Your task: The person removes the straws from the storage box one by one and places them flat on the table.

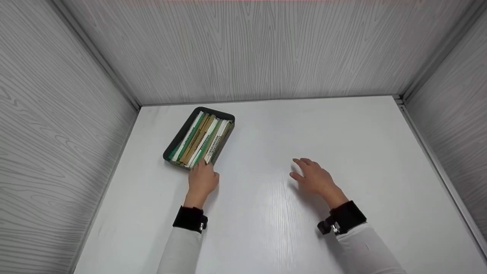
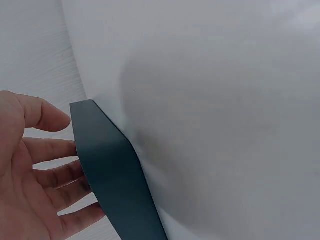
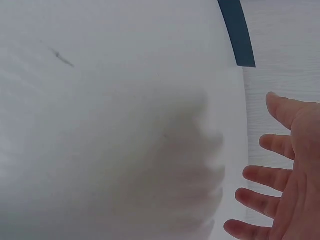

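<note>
A dark green rectangular box [image 1: 179, 143] stands slanted at the left back of the white table. Thin flat packets [image 1: 201, 139] in green, brown and white, with small print, stand in rows inside it. At the box's near end is my left hand [image 1: 203, 179], its fingertips right at the rim. In the left wrist view its fingers [image 2: 55, 177] reach the rim with the thumb spread apart, beside the box's smooth outer wall [image 2: 117, 172]. My right hand [image 1: 314, 179] hovers over the table to the right, fingers spread and holding nothing.
Grey wood-grain panels enclose the table [image 1: 262, 144] at the back [image 1: 247, 49], left [image 1: 45, 152] and right [image 1: 452, 114]. Both wrists carry black straps with small cameras.
</note>
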`<action>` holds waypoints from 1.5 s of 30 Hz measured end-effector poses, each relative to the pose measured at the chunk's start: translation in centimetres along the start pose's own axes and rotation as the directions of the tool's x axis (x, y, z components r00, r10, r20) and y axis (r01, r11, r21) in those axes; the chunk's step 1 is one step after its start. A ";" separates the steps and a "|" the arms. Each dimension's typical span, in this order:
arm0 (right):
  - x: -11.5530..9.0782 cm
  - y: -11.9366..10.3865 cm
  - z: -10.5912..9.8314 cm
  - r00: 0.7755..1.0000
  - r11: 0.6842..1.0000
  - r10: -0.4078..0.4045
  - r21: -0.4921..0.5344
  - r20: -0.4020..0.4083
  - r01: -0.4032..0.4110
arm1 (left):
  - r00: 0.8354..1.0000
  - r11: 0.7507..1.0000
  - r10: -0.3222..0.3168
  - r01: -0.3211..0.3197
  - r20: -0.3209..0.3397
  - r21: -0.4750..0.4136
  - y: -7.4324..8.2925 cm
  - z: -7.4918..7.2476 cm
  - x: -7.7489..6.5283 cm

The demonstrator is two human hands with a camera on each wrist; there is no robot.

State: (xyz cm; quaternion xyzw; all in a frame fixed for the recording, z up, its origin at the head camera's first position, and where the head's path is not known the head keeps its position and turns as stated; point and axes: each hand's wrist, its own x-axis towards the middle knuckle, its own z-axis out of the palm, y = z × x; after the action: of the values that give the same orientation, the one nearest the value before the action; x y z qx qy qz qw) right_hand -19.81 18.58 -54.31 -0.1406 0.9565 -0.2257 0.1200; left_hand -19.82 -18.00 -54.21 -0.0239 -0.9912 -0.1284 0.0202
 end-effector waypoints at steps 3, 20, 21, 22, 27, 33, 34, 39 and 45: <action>0.1 -0.4 0.5 1.000 1.000 -0.005 0.002 -0.013 0.005 | 1.000 1.000 -0.003 0.003 0.003 -0.009 0.8 0.4 -0.1; 0.2 -1.5 1.1 0.997 0.994 -0.074 -0.078 -0.009 0.073 | 0.977 0.979 0.175 -0.159 0.125 -0.125 8.3 1.7 -1.9; 0.2 -1.6 1.2 0.997 0.994 -0.073 -0.079 -0.005 0.072 | 0.972 0.976 0.196 -0.180 0.132 -0.126 8.6 1.8 -2.0; 0.4 -1.8 1.3 0.997 0.994 -0.073 -0.082 -0.004 0.072 | 0.966 0.972 0.218 -0.201 0.139 -0.125 8.9 1.8 -2.1; 1.6 -3.2 1.3 0.997 0.994 -0.082 -0.067 -0.012 0.081 | 0.964 0.968 0.231 -0.214 0.130 -0.131 8.5 0.8 -1.6; 3.2 -5.6 1.6 0.986 0.980 -0.163 -0.108 0.023 0.164 | 1.000 0.985 -0.016 0.012 -0.022 -0.171 2.8 -1.4 0.0; 3.4 -5.9 1.7 0.985 0.978 -0.171 -0.118 0.029 0.173 | 0.998 0.981 -0.060 0.054 -0.024 -0.186 1.7 -1.6 0.2; 4.0 -6.7 2.4 0.983 0.976 -0.177 -0.123 0.047 0.181 | 0.973 0.928 -0.188 0.220 0.132 -0.302 -2.1 -2.2 0.4; 4.4 -7.3 2.8 0.985 0.986 -0.163 -0.002 0.061 0.164 | 0.948 0.852 -0.207 0.297 0.243 -0.431 -3.1 -1.9 0.2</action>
State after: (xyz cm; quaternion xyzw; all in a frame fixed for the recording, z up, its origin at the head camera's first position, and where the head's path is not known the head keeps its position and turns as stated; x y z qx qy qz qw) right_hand -21.48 9.77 -54.11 -0.2259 0.9384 -0.2270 0.1294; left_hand -20.07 -21.47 -53.16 0.0906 -0.9239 -0.3590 -0.0965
